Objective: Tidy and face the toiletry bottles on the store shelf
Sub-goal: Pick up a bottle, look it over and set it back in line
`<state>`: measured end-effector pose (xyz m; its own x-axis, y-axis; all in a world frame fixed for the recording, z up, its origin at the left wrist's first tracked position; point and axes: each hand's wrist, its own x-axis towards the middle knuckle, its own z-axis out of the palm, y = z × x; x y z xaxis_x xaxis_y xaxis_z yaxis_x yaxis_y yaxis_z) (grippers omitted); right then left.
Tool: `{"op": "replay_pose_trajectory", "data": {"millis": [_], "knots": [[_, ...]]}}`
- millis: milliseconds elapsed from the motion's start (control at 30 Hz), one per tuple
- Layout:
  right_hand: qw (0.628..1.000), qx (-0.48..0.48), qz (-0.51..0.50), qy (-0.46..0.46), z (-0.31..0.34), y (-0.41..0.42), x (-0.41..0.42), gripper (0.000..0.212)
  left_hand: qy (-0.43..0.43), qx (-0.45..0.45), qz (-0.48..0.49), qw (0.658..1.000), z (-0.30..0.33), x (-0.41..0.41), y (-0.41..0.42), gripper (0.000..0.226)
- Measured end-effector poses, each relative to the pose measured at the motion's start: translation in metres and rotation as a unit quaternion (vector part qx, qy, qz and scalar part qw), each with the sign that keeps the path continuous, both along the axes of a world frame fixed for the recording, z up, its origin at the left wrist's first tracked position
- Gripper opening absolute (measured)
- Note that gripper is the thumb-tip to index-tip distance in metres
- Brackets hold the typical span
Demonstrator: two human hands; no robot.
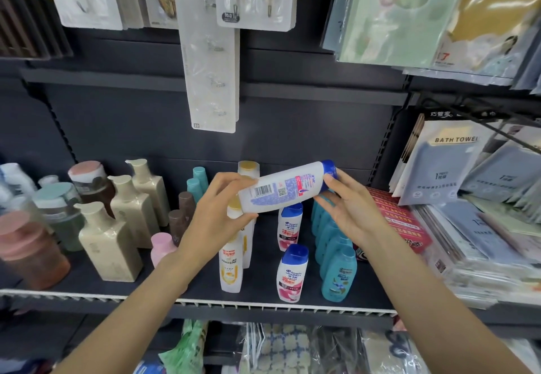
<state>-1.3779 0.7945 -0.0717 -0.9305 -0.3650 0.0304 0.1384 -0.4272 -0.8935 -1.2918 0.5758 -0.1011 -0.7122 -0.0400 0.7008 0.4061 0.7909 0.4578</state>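
Observation:
A white shampoo bottle (285,188) with a blue cap lies sideways in the air above the shelf, its barcode side towards me. My left hand (218,215) grips its base end. My right hand (345,207) holds the blue cap end with its fingertips. Below stand two matching white bottles with blue caps (291,274), front labels out. A white Pantene bottle (231,265) with a yellow cap stands to their left. A row of several teal bottles (336,268) runs back on the right.
The dark shelf (263,305) has a white toothed front edge. Beige pump bottles (108,245), brown and pink bottles and capped jars fill its left part. Bath towel packs (450,163) are stacked at the right. Hook packs (212,60) hang above.

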Motion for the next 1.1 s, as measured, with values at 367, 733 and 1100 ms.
{"op": "replay_pose_trajectory", "data": {"millis": [367, 733, 1100], "knots": [[0.998, -0.061, -0.015, -0.028, 0.006, -0.008, 0.002, 0.015, -0.192, 0.412, -0.09, 0.886, 0.008, 0.001, 0.006, 0.03], [0.998, -0.004, -0.062, -0.007, 0.005, -0.014, 0.004, 0.019, -0.328, 0.499, -0.088, 0.797, 0.009, -0.004, 0.005, 0.033], [0.996, 0.03, -0.086, -0.002, -0.001, -0.013, 0.0, 0.033, -0.322, 0.456, -0.078, 0.826, -0.002, -0.01, 0.005, 0.027]]}}
